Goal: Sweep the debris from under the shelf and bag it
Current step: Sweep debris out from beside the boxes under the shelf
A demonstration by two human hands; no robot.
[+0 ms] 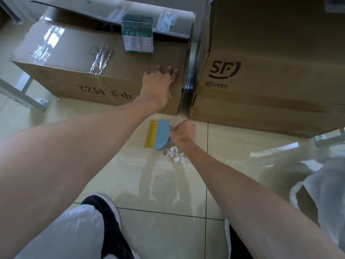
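Boxes on tile, hand brush beside a small heap of debris.

SF box (pixel 276 75), the largest thing, stands at upper right on the glossy tiled floor (pixel 160 184); left of it, across a narrow gap, lies the taped cardboard box (pixel 78 58) with a green packet (pixel 137 37) on its top. Left hand (pixel 158 81) rests flat against that box's near corner beside the SF box, fingers spread and pressed to the cardboard. Below the SF box's near-left corner, the right hand (pixel 182 132) is a closed fist around the brush's handle; the blue brush (pixel 158 134) has yellow bristles pointing away from the SF box. White debris (pixel 174 153) sits heaped just under the fist. Clear plastic bag (pixel 317 184) lies below the SF box at right.
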